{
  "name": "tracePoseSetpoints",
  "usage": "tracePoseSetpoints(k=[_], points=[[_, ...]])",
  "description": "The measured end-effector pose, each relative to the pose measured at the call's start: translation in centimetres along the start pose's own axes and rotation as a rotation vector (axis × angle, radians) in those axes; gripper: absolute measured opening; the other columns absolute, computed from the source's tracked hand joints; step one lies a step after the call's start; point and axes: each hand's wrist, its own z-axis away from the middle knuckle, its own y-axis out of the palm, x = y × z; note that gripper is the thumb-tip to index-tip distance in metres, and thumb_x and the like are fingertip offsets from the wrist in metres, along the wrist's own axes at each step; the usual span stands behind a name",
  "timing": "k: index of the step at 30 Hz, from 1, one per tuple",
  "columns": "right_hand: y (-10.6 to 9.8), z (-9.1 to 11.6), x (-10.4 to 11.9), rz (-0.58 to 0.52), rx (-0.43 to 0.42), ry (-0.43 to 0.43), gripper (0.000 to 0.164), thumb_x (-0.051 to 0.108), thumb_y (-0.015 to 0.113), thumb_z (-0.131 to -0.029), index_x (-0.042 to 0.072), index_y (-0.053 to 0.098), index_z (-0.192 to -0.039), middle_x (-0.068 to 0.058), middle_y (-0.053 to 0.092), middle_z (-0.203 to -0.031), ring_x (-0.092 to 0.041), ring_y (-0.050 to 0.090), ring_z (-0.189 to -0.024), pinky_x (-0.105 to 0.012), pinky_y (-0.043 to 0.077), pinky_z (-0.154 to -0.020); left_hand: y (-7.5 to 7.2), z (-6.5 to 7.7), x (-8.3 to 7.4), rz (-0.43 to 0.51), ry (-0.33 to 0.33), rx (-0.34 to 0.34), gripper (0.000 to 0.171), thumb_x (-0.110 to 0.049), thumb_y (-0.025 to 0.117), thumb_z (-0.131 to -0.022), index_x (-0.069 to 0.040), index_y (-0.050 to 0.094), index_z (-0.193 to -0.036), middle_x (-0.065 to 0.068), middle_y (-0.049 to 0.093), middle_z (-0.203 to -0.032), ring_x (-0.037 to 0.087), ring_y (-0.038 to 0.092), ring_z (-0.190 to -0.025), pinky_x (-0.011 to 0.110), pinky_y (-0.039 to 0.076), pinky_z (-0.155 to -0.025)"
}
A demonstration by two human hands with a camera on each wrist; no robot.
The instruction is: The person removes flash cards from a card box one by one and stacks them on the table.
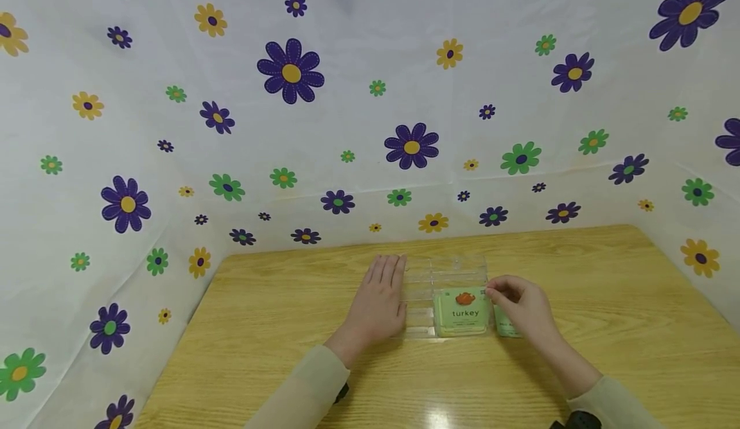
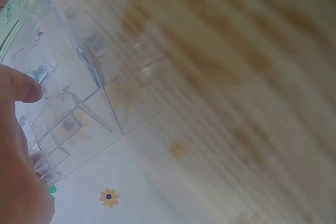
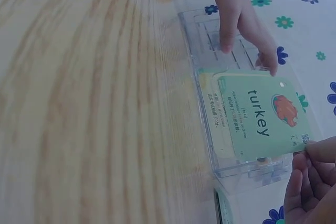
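A clear plastic organizer (image 1: 457, 281) with several compartments lies on the table in front of me. My left hand (image 1: 378, 300) rests along its left side, fingers straight; the thumb (image 2: 29, 87) reaches over the plastic in the left wrist view. At a corner of a green flash card (image 3: 254, 114) printed "turkey", my right hand (image 1: 523, 304) pinches with thumb and fingertips. This card is tilted over the organizer's right compartment. Beneath it shows another card (image 3: 215, 121) with small print. More green cards (image 1: 506, 327) lie right of the organizer, partly hidden by my right hand.
The wood-grain table (image 1: 277, 326) extends around the organizer on every side. White cloth (image 1: 347, 121) with purple, green and yellow flowers rises behind the table and along both sides.
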Motion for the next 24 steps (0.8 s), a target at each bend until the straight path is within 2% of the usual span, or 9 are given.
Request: tracePoseSetpoints(k=[6,12,18,24], points=[[-0.2,-0.1,0.2,-0.018,0.0,0.015,0.014,0.006,0.069,-0.101,-0.005,0.075,-0.109,-0.016,0.075,-0.097,-0.004,0.061,-0.079,-0.015,0.053,-0.07,0.1,0.0,-0.1,0.0,-0.004,0.007,0.08,-0.033,0.055,-0.105,0.001,0.018,-0.167,0.019,0.035,-0.168,0.034,0.033,-0.158,0.048,0.018,-0.137],[-0.6,-0.2,0.4,-0.027,-0.006,0.003,0.014,0.006,0.069,-0.102,-0.006,0.074,-0.108,-0.018,0.074,-0.096,-0.001,0.06,-0.077,-0.016,0.053,-0.069,0.2,-0.1,-0.1,-0.005,-0.001,-0.004,0.081,-0.033,0.056,-0.104,0.002,0.019,-0.167,0.019,0.036,-0.167,0.035,0.034,-0.157,0.048,0.019,-0.137],[-0.8,-0.3,0.6,-0.044,-0.004,0.039,0.017,0.01,0.068,-0.104,-0.004,0.073,-0.111,-0.013,0.072,-0.093,-0.01,0.061,-0.076,-0.02,0.052,-0.059,0.3,-0.1,0.0,-0.006,0.008,-0.016,0.081,-0.032,0.057,-0.104,0.003,0.02,-0.166,0.019,0.037,-0.166,0.036,0.036,-0.156,0.049,0.02,-0.136],[-1.0,-0.3,0.6,-0.073,0.005,0.067,0.02,0.013,0.068,-0.104,-0.003,0.072,-0.116,-0.01,0.071,-0.096,-0.007,0.06,-0.077,-0.021,0.054,-0.057,0.3,-0.1,0.0,0.003,0.009,-0.022,0.081,-0.032,0.057,-0.103,0.002,0.02,-0.166,0.02,0.038,-0.166,0.035,0.036,-0.156,0.049,0.02,-0.136]])
